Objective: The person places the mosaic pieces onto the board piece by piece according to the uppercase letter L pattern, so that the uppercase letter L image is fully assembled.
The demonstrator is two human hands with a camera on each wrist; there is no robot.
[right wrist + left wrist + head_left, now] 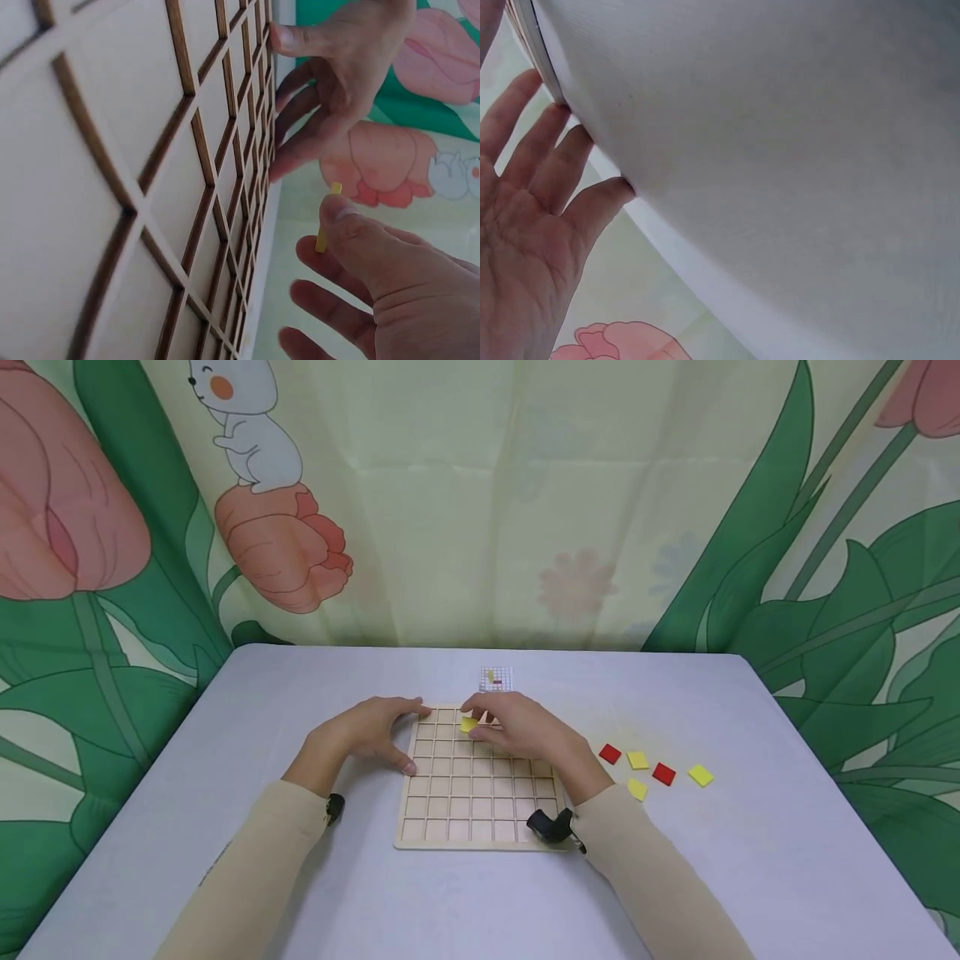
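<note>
A square wooden grid board [468, 810] lies on the table. My left hand [367, 728] rests at its left edge, thumb and fingers spread and touching the rim. Over the board's far part, my right hand [521, 725] pinches a small yellow square tile [468, 724] between thumb and index finger. In the right wrist view this tile [324, 234] shows edge-on, apart from the grid, while the other fingers stay loosely bent. The left wrist view shows the left fingertips against the tabletop [765, 165] and the board's side.
Right of the board lie loose tiles: two red ones, including one [610, 753] nearest the right wrist, and three yellow ones, including one [701, 775] farthest right. A small printed grid card [496, 678] with coloured squares lies beyond the board. A patterned curtain [480, 510] hangs behind the table.
</note>
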